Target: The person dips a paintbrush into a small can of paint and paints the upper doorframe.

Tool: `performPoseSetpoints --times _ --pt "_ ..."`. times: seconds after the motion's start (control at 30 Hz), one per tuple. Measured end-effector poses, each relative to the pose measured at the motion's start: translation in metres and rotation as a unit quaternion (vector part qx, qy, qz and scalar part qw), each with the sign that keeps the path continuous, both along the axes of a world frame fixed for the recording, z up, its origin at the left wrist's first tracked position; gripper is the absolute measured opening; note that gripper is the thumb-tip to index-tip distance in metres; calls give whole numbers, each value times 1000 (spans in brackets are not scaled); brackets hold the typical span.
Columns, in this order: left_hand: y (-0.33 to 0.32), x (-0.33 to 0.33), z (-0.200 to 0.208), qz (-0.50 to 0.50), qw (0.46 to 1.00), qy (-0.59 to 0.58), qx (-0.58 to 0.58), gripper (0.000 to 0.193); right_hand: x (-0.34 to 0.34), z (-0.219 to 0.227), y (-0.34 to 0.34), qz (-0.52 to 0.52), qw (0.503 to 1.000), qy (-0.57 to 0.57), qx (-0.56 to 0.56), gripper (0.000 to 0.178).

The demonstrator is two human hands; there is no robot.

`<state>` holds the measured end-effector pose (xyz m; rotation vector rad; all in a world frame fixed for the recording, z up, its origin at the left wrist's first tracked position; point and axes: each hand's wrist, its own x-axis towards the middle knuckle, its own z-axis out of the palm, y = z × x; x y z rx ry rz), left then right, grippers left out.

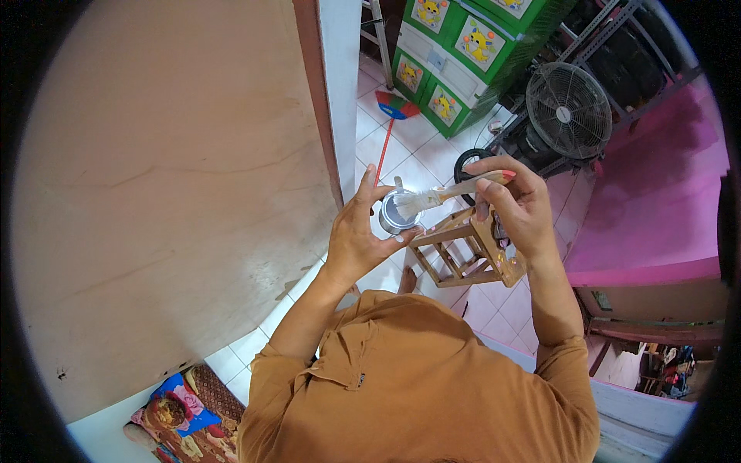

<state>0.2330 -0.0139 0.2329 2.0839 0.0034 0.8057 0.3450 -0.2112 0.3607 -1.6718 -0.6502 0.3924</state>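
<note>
My left hand (356, 235) is wrapped round a small open paint can (394, 223), with thumb and fingers on either side of its rim. Grey paint shows inside, and a flat stick end (398, 184) rises at the far rim. A paintbrush (459, 187) with a wooden, red-tipped handle is pinched in the fingers of my right hand (521, 204). Its whitish bristles are over the can's mouth; whether they touch the paint I cannot tell.
A wooden stool (463, 251) stands on the tiles below my right hand. Left is a large tan board or wall (177, 170). Beyond are a broom (395, 106), green drawers (463, 54) and a fan (567, 109). Pink cloth (648, 208) hangs at right; patterned fabric (189, 409) lies lower left.
</note>
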Motion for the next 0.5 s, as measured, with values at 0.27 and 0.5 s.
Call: performPoseSetpoints --times 0.27,0.5 --pt "6 0 -5 -8 1000 2 8 118 -15 -3 6 23 983 -175 -49 15" --pt "11 -2 -8 -16 1000 -9 23 119 -20 8 19 124 948 -270 -110 16"
